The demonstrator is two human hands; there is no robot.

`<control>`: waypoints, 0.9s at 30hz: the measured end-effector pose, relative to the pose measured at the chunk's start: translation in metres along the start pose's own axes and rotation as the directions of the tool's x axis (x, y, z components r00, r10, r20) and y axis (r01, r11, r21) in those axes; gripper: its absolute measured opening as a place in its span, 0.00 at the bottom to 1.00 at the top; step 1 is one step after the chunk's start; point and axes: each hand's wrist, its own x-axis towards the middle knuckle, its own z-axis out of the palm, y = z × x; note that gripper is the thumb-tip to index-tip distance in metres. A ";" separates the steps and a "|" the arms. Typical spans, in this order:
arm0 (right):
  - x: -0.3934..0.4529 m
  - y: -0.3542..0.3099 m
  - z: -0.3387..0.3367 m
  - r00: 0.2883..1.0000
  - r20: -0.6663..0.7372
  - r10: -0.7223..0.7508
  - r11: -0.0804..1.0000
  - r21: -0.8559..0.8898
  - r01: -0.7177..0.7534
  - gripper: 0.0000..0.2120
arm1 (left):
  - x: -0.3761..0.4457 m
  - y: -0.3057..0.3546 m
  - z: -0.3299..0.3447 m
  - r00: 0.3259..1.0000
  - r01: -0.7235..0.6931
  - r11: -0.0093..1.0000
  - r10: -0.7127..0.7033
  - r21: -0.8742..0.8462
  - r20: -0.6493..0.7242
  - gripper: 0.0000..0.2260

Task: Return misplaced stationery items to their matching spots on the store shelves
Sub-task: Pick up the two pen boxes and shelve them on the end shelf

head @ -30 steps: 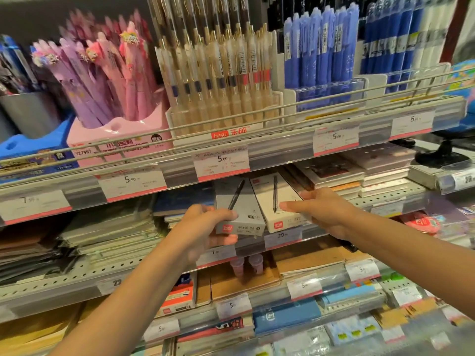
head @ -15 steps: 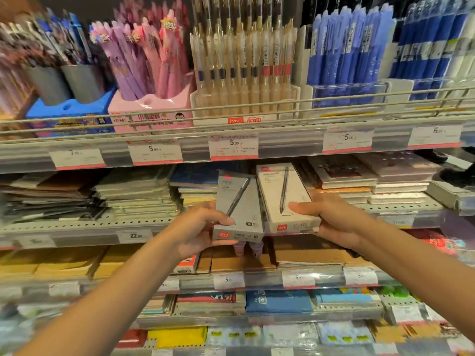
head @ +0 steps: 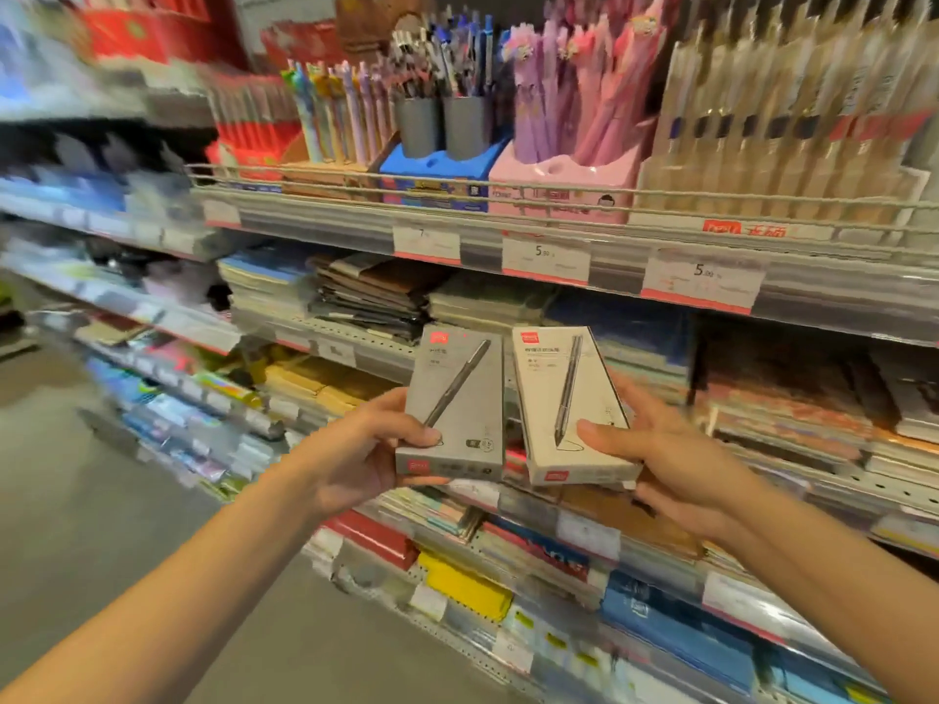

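**Q:** What do you have in your hands?

**A:** Two flat pen boxes, one each, held up side by side and clear of the shelves. My left hand point(head: 366, 449) grips the grey box point(head: 454, 398) by its lower left edge, thumb across the front and fingers curled behind. My right hand point(head: 655, 444) grips the white box point(head: 569, 398) by its lower right edge the same way. The boxes stand almost upright, just beside each other with a narrow gap between them.

**Q:** Why hold them like that?

**A:** With the printed fronts towards me, I can read them. My guess is that they are misplaced, and I am carrying them while I look for their matching spot.

**Q:** How are your arms set?

**A:** Both forearms reach forward and up from the bottom corners, and they draw closer towards the boxes.

**Q:** What lies beyond?

**A:** Behind the boxes is a shelf point(head: 355, 343) stacked with notebooks point(head: 371, 292). Above it a rail carries price tags point(head: 546, 259). Farthest up stand pens in grey cups point(head: 442, 127) and a pink holder point(head: 564, 188). The left side is too blurred to tell.
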 end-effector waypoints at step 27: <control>0.309 0.054 0.449 0.818 0.573 0.056 0.996 0.020 -0.082 0.35 | -0.161 0.113 -0.446 0.809 -0.240 0.969 0.235 0.061 -0.539 0.23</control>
